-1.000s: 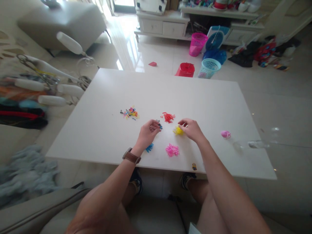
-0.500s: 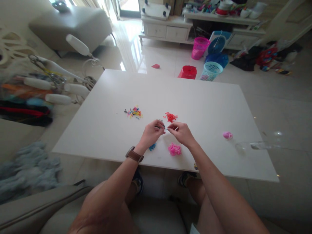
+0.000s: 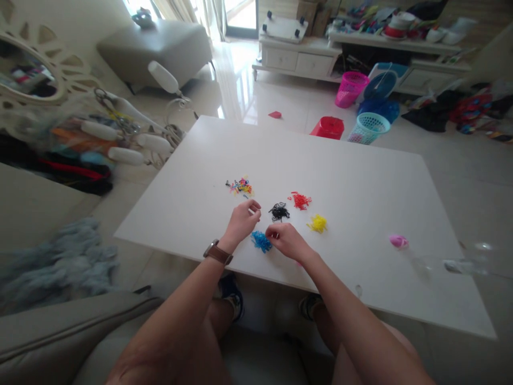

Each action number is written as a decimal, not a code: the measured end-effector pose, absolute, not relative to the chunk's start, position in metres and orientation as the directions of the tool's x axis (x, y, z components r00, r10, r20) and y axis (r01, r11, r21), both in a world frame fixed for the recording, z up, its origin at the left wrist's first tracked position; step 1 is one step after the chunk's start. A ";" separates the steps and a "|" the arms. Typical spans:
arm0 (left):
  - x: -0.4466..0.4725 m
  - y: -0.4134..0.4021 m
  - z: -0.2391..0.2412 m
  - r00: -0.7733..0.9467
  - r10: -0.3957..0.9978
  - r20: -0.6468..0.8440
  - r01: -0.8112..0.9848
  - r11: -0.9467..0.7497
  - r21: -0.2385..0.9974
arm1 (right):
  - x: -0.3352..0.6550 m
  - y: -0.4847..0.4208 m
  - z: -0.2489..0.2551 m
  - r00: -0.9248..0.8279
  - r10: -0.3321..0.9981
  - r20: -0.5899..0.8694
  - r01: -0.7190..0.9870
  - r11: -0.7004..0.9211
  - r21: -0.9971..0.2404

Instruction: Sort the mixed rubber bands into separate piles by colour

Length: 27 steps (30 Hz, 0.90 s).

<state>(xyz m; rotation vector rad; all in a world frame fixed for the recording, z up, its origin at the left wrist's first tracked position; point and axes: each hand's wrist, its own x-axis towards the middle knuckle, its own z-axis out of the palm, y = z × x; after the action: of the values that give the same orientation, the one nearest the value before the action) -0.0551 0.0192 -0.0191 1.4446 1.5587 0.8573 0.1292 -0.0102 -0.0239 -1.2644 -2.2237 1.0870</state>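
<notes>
My left hand (image 3: pixel 243 218) hovers left of a pile of black rubber bands (image 3: pixel 279 211), its fingers curled towards the thumb; whatever they hold is too small to make out. My right hand (image 3: pixel 284 239) is pinched at the right edge of a pile of blue rubber bands (image 3: pixel 261 242), and what lies between its fingertips is hidden. Beyond the hands are red rubber bands (image 3: pixel 300 200), with yellow rubber bands (image 3: pixel 318 223) to the right. A mixed-colour heap of bands (image 3: pixel 242 186) lies farther left. My right forearm covers most of something pink (image 3: pixel 298 263).
The piles lie on a white table (image 3: pixel 340 176). Towards its right end are a pink rounded object (image 3: pixel 398 241) and a clear glass-like object (image 3: pixel 457 266). White lamp arms (image 3: pixel 152 143) stand by the left edge. Beyond the far edge are a red stool (image 3: pixel 328 127) and a light-blue basket (image 3: pixel 369 127).
My hands have moved apart. The right has come down to the blue pile, uncovering the black and yellow bands and covering most of the pink ones. The view has shifted left.
</notes>
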 end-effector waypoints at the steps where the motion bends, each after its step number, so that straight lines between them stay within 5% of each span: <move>1: -0.058 0.021 -0.022 -0.015 0.993 -0.120 0.469 0.113 0.876 | 0.127 -0.010 -0.025 -0.549 0.834 -0.059 0.564 0.318 -0.763; 10: -0.091 0.045 -0.050 -0.234 0.966 -0.111 0.707 0.247 0.663 | 0.122 -0.016 -0.031 -0.561 0.823 -0.091 0.614 0.340 -0.713; 14: -0.107 0.059 -0.065 -0.349 0.937 0.022 0.741 0.261 0.619 | 0.136 -0.020 -0.024 -0.512 0.857 -0.063 0.619 0.317 -0.718; 27: -0.109 0.072 -0.084 -0.361 0.928 0.093 0.810 0.262 0.525 | 0.178 -0.038 -0.009 -0.485 0.870 -0.085 0.682 0.315 -0.660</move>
<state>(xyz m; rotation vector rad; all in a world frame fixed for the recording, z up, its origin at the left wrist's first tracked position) -0.1088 0.0717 -0.0840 1.6178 2.2991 0.7349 0.1780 -0.0384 -0.0095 -1.4006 -2.2992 0.9378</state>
